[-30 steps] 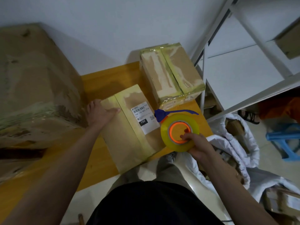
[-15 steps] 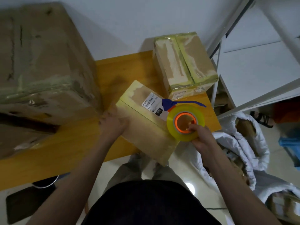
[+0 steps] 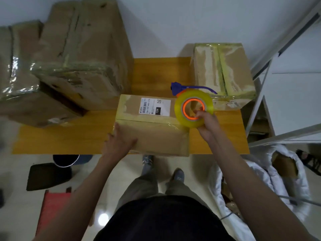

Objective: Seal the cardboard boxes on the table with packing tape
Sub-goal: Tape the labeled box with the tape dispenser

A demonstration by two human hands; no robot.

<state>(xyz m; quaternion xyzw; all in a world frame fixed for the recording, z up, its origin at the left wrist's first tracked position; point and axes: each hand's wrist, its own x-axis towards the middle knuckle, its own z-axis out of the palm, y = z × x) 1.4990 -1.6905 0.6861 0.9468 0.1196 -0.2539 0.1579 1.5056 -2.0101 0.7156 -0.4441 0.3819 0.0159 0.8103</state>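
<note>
White metal shelving (image 3: 264, 70) stands at the right of the table. On the tiled floor (image 3: 20, 174) lie a white sack (image 3: 271, 181), a black bag (image 3: 48, 176), and a red mat (image 3: 52, 204), with a dark bucket (image 3: 67, 160) nearby.

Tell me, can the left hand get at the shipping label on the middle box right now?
Probably yes. The left hand rests flat on the box nearby, and the label lies uncovered; the tape roll in the right hand sits beside it.

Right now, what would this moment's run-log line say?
step: taping labelled box | left hand: flat on box, steadying | right hand: grips tape roll at box's right end | table: other boxes taped
</note>
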